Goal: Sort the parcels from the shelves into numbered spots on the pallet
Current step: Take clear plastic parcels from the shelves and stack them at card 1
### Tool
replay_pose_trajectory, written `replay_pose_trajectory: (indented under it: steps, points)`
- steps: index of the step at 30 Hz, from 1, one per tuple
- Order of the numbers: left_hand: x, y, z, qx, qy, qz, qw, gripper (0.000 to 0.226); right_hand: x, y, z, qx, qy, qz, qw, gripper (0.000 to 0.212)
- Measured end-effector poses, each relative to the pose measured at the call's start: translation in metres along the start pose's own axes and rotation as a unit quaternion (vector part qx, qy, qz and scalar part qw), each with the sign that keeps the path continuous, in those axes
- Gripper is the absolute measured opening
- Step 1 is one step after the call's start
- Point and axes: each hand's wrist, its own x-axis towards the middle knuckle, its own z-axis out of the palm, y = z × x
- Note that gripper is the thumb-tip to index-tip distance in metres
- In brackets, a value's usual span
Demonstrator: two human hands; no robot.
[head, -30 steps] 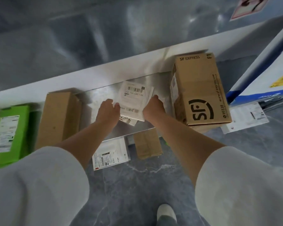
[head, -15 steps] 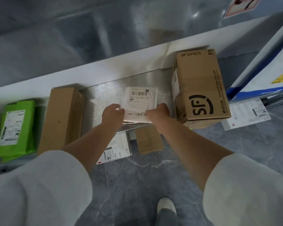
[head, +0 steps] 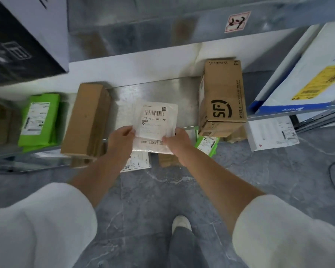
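You hold the white mailer parcel (head: 156, 120) in both hands at the front edge of the metal shelf (head: 186, 89). Your left hand (head: 121, 141) pinches its lower left edge, thumb on top. Your right hand (head: 177, 139) pinches the lower right corner in the same way. Both hands are closed on the parcel.

The parcel is soft and flat, so a grip at two points stops it sagging and presents the label face up toward you. This lets you read the barcode and printed number before you choose a spot. You cannot tell whether its far edge rests on the shelf or hangs clear of it.

The parcel lies between the plain brown box (head: 85, 120) on your left and the SF Express box (head: 223, 99) on your right, touching neither. The gap gives a straight path toward you. A green parcel (head: 39, 118) sits further left on the same shelf.

Judgement: the step in hand is retrieval and label check. The pallet is not in view, so expect to turn away from the shelf to reach it, label upward during the carry
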Motion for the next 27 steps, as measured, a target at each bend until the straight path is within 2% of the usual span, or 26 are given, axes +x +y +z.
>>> replay_pose_trajectory:
  steps: [5, 10, 15, 18, 23, 27]
  points:
    - [-0.057, -0.012, -0.023, -0.028, 0.016, 0.026, 0.999, 0.023, -0.064, 0.003, 0.000, 0.084, -0.014, -0.043, 0.995, 0.038]
    - [-0.130, -0.026, -0.056, -0.008, 0.048, 0.090, 0.995, 0.022, -0.144, 0.011, 0.003, 0.097, 0.005, -0.064, 0.993, 0.038]
    - [-0.226, -0.043, -0.109, -0.037, 0.084, 0.135, 0.987, 0.021, -0.252, 0.019, 0.022, 0.079, -0.023, -0.064, 0.995, 0.030]
    - [-0.281, -0.045, -0.151, -0.057, 0.091, 0.152, 0.983, 0.023, -0.319, 0.000, 0.025, 0.048, -0.041, -0.100, 0.993, 0.028]
    - [-0.373, -0.039, -0.231, -0.087, 0.094, 0.201, 0.971, 0.025, -0.428, -0.031, 0.023, 0.006, -0.039, -0.161, 0.986, 0.036]
    - [-0.441, -0.062, -0.285, -0.146, 0.137, 0.209, 0.957, 0.023, -0.511, -0.040, 0.050, -0.005, -0.079, -0.190, 0.979, 0.025]
